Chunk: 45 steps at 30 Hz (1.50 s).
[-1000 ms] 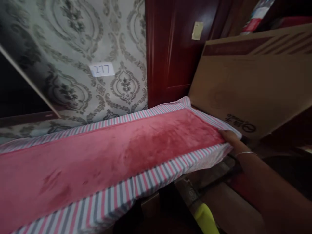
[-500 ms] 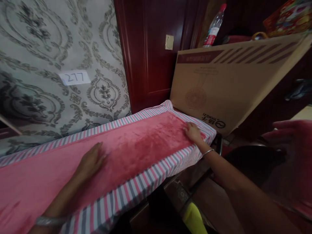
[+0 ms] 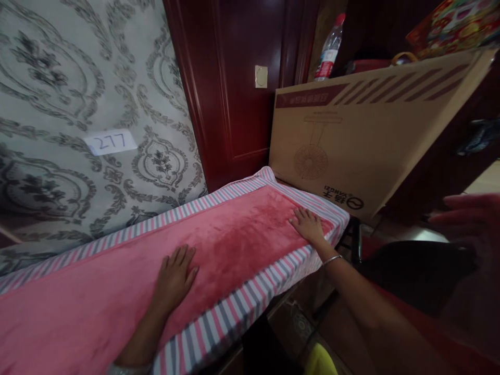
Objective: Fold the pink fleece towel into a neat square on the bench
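Note:
A long pink plush cloth (image 3: 230,229) lies flat over a striped sheet (image 3: 219,325) in pink, grey and white, whose border shows on all visible sides. My left hand (image 3: 176,276) rests palm down on the middle of the plush, fingers stretched out. Farther right, near the cloth's end, my right hand (image 3: 307,225) also lies flat on it with the fingers spread. Neither hand holds anything. Dark smudges of brushed pile run across the plush between the hands. The left end of the cloth goes out of view.
A big cardboard box (image 3: 332,151) stands at the far end, with a plastic bottle (image 3: 328,52) behind its top edge. Patterned wallpaper bears a paper label (image 3: 111,142) reading 277. A dark red door (image 3: 242,114) is behind. A dark chair seat (image 3: 417,268) stands at the right.
My left hand has moved right and away from me along the plush, its fingers now spread flatter. My right hand stays near the far end, its fingers now more stretched out. The view has shifted slightly.

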### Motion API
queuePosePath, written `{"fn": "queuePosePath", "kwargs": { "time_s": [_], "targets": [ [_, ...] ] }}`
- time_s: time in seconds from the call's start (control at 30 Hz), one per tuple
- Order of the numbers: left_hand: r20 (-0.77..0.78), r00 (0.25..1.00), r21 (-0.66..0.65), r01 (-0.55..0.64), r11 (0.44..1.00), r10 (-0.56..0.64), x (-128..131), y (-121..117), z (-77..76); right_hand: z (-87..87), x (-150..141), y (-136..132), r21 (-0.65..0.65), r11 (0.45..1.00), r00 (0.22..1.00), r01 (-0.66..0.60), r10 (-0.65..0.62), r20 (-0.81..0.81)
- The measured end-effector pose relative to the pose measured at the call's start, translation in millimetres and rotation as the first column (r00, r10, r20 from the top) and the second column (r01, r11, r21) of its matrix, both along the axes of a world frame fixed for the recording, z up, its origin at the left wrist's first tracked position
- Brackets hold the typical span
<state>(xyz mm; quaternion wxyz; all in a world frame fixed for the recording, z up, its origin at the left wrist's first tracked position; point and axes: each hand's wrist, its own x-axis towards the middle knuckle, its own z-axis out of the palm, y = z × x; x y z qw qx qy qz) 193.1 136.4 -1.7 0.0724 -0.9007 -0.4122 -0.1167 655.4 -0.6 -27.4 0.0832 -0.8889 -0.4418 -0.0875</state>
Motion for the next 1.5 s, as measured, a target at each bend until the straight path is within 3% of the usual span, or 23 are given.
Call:
{"fn": "queuePosePath", "kwargs": {
  "time_s": [0.27, 0.4, 0.5, 0.6, 0.67, 0.73, 0.87, 0.97, 1.1, 1.2, 1.27, 1.4, 1.5],
  "targets": [
    [-0.026, 1.000, 0.008, -0.016, 1.000, 0.016, 2, -3, 0.6, 17.8, -7, -2, -0.028, 0.999, 0.995, 0.032, -0.035, -0.090],
    [-0.026, 1.000, 0.008, -0.012, 1.000, 0.012, 1, -2, -0.7, 38.1, -28, 18, -0.024, 0.999, 0.974, 0.047, -0.051, -0.219],
    [-0.007, 1.000, 0.019, -0.005, 1.000, 0.005, 0, 0, -3.6, 44.0, -65, 50, 0.033, 0.974, 0.949, -0.222, 0.224, -0.222],
    [0.005, 1.000, 0.030, 0.000, 1.000, -0.001, -2, 2, -7.6, 38.7, -90, 84, 0.043, 0.820, 0.793, -0.571, 0.564, -0.229],
    [0.015, 1.000, 0.042, 0.007, 0.999, -0.008, -4, 3, -10.7, 33.3, -84, 102, 0.026, 0.751, 0.730, -0.659, 0.648, -0.216],
    [0.018, 1.000, 0.058, 0.011, 0.998, -0.012, -6, 5, -14.3, 28.9, -58, 114, 0.004, 0.795, 0.780, -0.607, 0.597, -0.190],
    [0.008, 0.999, 0.106, 0.043, 0.993, -0.045, -12, 12, -22.6, 22.1, 11, 125, 0.003, 0.954, 0.939, -0.300, 0.296, -0.173],
    [0.023, 0.998, 0.141, 0.061, 0.988, -0.065, -14, 14, -27.0, 16.5, 37, 127, 0.021, 0.983, 0.967, -0.180, 0.181, -0.180],
    [0.041, 0.998, 0.123, 0.050, 0.991, -0.055, -14, 7, -25.8, 9.7, 37, 128, 0.034, 0.986, 0.971, -0.166, 0.169, -0.166],
    [0.060, 0.998, 0.049, 0.032, 0.998, -0.035, -11, 5, -13.0, 6.2, 36, 129, 0.026, 0.985, 0.974, -0.169, 0.171, -0.151],
    [0.100, 0.995, -0.018, 0.015, 1.000, -0.013, -3, 12, 3.9, 4.9, 37, 129, 0.024, 0.985, 0.975, -0.172, 0.174, -0.141],
    [0.179, 0.982, -0.113, -0.045, 0.993, 0.065, 34, 50, 43.4, 4.8, 39, 129, 0.030, 0.985, 0.976, -0.169, 0.172, -0.135],
    [0.075, 0.987, -0.107, -0.136, 0.985, 0.145, 64, 81, 53.1, 5.8, 38, 128, 0.034, 0.985, 0.975, -0.167, 0.170, -0.143]
  ]
}}
